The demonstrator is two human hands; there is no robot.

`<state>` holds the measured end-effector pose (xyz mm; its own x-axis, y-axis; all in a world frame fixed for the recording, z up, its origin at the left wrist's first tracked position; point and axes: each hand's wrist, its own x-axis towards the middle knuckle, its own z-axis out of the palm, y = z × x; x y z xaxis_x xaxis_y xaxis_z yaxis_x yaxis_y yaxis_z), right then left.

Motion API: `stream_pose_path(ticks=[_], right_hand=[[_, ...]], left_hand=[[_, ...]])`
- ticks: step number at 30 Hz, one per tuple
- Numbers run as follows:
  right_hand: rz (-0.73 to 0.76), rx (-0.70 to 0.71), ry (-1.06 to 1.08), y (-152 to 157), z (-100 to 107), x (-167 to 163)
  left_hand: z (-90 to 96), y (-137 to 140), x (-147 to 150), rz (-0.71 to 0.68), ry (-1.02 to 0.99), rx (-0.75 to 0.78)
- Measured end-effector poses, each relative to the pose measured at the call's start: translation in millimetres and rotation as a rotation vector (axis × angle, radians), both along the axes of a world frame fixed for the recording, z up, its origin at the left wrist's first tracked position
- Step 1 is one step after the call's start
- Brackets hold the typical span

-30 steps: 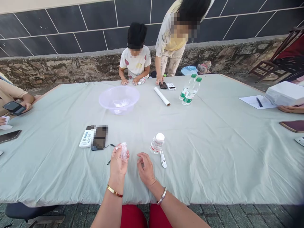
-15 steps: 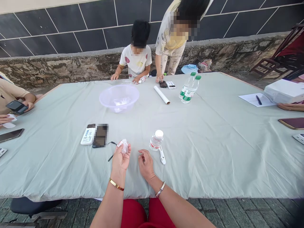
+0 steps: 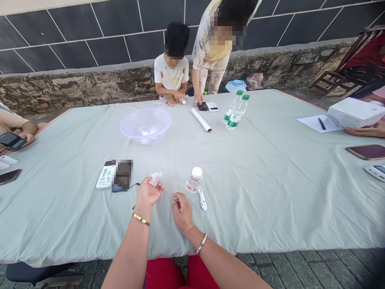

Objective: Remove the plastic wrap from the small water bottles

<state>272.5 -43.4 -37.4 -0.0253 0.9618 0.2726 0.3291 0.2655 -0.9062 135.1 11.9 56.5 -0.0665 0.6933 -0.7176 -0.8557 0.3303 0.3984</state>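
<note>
Plastic (image 3: 156, 179), in our head view, looks already bunched up, gripped in our left hand (image 3: 150, 193) and not yet released; right of that grip, our right hand (image 3: 182, 212) curls loosely, apparently empty; beyond stands a bowl (image 3: 130, 129)

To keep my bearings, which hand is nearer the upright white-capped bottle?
Right. The right hand is just on the near side of the bottle, slightly left; the left hand, holding crumpled plastic, is farther left.
</note>
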Motion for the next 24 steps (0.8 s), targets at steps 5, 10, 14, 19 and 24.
stream_pose_path(ticks=[5,10,14,19,24], right_hand=[[0.021,-0.007,0.007,-1.9,-1.6,-0.1],[0.031,-0.036,0.017,-3.7,0.6,-0.3],[0.049,-0.033,0.004,-4.7,0.0,0.0],[0.061,-0.018,0.003,-6.0,-5.4,0.1],[0.077,-0.031,-0.008,-7.3,-5.6,0.8]], left_hand=[[11.6,24.1,-7.2,0.083,0.098,0.074],[7.1,35.9,-6.5,-0.01,0.197,0.04],[4.1,56.3,-8.5,-0.101,0.222,-0.049],[15.1,93.0,-15.1,-0.105,0.209,-0.018],[40.4,132.6,-20.2,-0.067,0.222,-0.011]])
